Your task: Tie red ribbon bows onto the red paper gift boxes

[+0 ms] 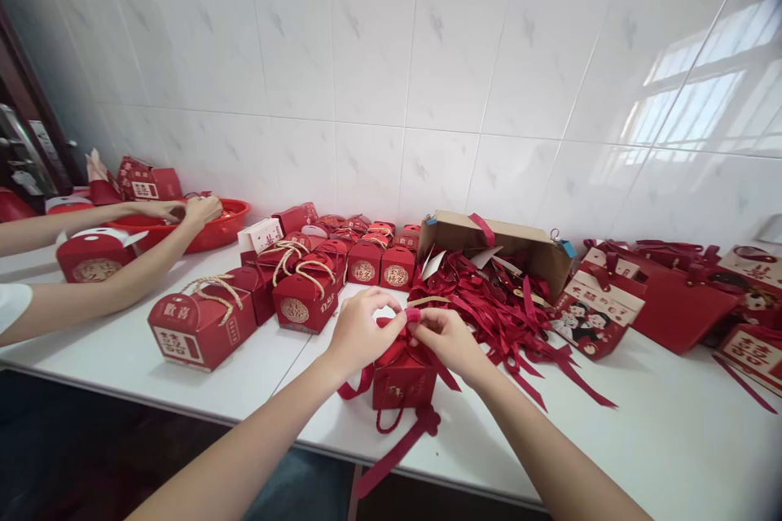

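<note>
A small red gift box [403, 384] stands on the white table [660, 440] near its front edge. Above it my left hand [360, 331] and my right hand [447, 339] both pinch a dark red ribbon [412, 315] on the box top, fingers closed on it. Loose ends of the ribbon trail down over the table edge [391, 456].
A heap of red ribbons [507, 309] spills from a tipped cardboard box [498, 248]. Finished red boxes with rope handles [201, 321] stand to the left, flat red bags [672, 301] to the right. Another person's hands [195, 212] reach into a red basin [213, 232] at far left.
</note>
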Available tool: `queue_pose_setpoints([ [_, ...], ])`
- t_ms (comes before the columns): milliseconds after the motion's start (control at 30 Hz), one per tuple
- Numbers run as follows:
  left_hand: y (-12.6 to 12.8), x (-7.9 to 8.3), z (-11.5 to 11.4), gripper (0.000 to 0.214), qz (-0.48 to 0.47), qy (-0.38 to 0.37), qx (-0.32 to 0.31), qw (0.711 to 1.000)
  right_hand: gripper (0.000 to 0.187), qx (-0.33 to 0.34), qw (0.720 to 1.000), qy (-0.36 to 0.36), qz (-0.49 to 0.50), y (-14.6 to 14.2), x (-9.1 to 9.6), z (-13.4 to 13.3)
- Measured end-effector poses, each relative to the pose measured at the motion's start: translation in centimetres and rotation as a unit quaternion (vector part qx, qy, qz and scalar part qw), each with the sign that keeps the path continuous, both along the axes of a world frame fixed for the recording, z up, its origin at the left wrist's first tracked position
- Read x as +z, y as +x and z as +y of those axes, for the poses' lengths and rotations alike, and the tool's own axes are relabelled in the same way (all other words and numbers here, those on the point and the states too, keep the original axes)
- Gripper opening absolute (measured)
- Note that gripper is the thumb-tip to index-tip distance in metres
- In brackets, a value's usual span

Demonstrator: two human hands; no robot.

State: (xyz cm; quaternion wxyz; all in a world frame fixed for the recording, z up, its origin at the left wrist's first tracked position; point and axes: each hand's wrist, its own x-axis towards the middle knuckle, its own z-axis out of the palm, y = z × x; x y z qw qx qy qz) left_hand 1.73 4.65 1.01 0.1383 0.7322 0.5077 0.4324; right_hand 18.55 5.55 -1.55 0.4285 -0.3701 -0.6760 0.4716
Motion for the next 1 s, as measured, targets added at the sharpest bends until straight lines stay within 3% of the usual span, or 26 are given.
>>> queue_pose_setpoints([
  [67,-0.8,-0.5,0.1,0.008,-0.018,-0.019,0.02,0.999,0.026,-0.047,0.998,0.035,0.003,-0.3,-0.5,0.0],
  [200,-2.7,-2.4,0.5,0.024,-0.066,-0.108,0.042,0.991,0.023,-0.095,0.991,0.095,0.011,-0.4,-1.0,-0.3],
  [300,-3.4,-3.6,0.4,0.038,-0.102,-0.206,0.006,0.973,0.025,-0.081,0.992,0.098,0.007,-0.5,-1.3,-0.5],
  [400,-3.4,-3.8,0.0,0.045,-0.14,-0.298,-0.046,0.943,0.029,-0.063,0.995,0.081,0.005,-0.6,-1.5,-0.5],
  [567,-3.2,-2.7,-0.4,0.041,-0.211,-0.344,-0.114,0.908,0.028,-0.103,0.993,0.057,0.005,-1.3,-1.6,-0.4],
  [800,-3.3,-0.4,-1.1,0.038,-0.228,-0.346,-0.139,0.9,0.016,-0.209,0.973,0.083,-0.054,-2.3,-0.9,-1.1],
  [1000,-2.6,2.5,-1.4,0.027,-0.212,-0.319,-0.138,0.913,0.018,-0.179,0.967,0.138,-0.119,-2.3,-0.5,-1.3],
])
